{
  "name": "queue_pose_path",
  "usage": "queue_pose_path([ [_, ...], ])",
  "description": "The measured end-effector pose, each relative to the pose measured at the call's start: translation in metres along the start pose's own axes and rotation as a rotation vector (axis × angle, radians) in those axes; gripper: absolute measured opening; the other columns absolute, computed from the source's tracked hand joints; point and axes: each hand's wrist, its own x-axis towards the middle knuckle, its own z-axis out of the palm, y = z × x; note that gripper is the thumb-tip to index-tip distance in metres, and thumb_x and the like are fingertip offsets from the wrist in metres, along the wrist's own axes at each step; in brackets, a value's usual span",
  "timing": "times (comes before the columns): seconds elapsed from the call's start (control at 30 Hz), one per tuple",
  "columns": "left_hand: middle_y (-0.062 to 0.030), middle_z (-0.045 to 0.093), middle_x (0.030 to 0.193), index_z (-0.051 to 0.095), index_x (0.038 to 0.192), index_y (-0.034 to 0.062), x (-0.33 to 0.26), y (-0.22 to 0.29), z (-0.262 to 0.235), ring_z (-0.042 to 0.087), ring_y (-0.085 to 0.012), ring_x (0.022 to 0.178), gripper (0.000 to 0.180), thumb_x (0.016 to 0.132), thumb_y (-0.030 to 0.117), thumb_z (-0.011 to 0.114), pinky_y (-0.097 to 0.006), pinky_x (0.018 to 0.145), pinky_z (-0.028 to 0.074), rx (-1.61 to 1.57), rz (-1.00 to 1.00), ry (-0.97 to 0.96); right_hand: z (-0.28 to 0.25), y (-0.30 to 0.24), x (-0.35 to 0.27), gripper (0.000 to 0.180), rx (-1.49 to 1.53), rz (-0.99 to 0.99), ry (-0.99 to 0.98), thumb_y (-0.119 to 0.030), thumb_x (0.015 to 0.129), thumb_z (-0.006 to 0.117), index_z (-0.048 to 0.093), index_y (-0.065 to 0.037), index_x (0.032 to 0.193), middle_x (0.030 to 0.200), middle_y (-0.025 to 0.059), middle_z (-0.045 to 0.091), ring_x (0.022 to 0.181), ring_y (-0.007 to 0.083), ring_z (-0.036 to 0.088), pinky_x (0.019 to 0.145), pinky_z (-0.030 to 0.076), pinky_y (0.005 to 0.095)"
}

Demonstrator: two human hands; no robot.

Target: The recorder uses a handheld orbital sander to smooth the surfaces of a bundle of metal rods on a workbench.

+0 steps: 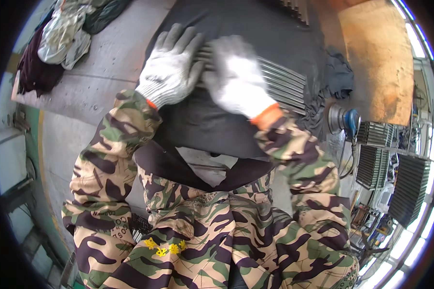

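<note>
Several shiny metal rods (283, 83) lie side by side on a black cloth (197, 127) spread over the table. My left hand (171, 65), in a white knit glove, is flat with its fingers stretched out, at the left end of the rods. My right hand (236, 74), gloved the same way with an orange cuff, is over the rods and hides their middle part. Motion blurs it, but its fingers look extended. Between the two hands a short stretch of rods shows. Nothing is visibly gripped by either hand.
A blue-and-silver power sander (345, 120) stands right of the rods, near a crumpled dark cloth (339, 72). More rods (296, 9) lie at the far edge. Clothes (62, 36) are heaped far left. A brown board (378, 58) and slatted metal stacks (410, 188) are at right.
</note>
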Motion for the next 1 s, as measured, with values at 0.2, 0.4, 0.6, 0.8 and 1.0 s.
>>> queue_pose_path([
  [0.2,-0.0241,0.044,0.166,0.046,0.161,0.0005,-0.002,-0.009,0.005,0.035,-0.0481,0.157,0.063,0.104,0.024,0.059,-0.054,0.13,0.029,0.026,-0.001,-0.038,0.004,0.008,-0.003,0.06,0.048,0.018,0.042,-0.03,0.083,0.069,0.061,0.005,0.131,0.129,0.0222,0.061,0.124,0.0407,0.055,0.111,0.044,0.0553],
  [0.4,-0.026,0.044,0.166,0.045,0.161,-0.0013,0.003,0.002,0.0,0.034,-0.0501,0.156,0.068,0.103,0.033,0.06,-0.056,0.129,0.029,0.092,-0.043,-0.071,-0.055,0.101,-0.078,0.054,-0.254,0.143,0.068,-0.02,0.086,0.067,0.056,0.001,0.134,0.13,0.0235,0.059,0.122,0.0432,0.056,0.106,0.046,0.0571],
  [0.6,-0.026,0.043,0.167,0.044,0.162,-0.0008,0.004,-0.001,0.003,0.035,-0.0498,0.156,0.068,0.104,0.033,0.059,-0.056,0.129,0.029,0.165,-0.051,-0.105,-0.029,0.037,-0.016,0.062,-0.004,0.234,-0.238,-0.023,0.086,0.068,0.057,0.006,0.141,0.137,0.0263,0.062,0.132,0.0454,0.057,0.117,0.045,0.0537],
  [0.8,-0.0281,0.046,0.163,0.047,0.158,-0.0004,0.013,-0.021,0.008,0.038,-0.051,0.153,0.066,0.104,0.034,0.058,-0.059,0.126,0.03,0.167,0.018,-0.062,0.023,0.021,0.004,0.054,0.008,-0.003,0.207,-0.035,0.087,0.065,0.063,0.003,0.125,0.127,0.0201,0.062,0.127,0.0398,0.056,0.113,0.043,0.055],
  [1.0,-0.0289,0.047,0.164,0.048,0.157,0.001,0.023,-0.03,0.01,0.039,-0.0521,0.153,0.066,0.104,0.038,0.056,-0.059,0.128,0.028,0.182,-0.041,-0.082,-0.047,0.124,-0.072,0.034,-0.097,0.181,0.06,-0.025,0.089,0.064,0.06,-0.003,0.115,0.116,0.0197,0.061,0.112,0.0404,0.06,0.097,0.051,0.0535],
])
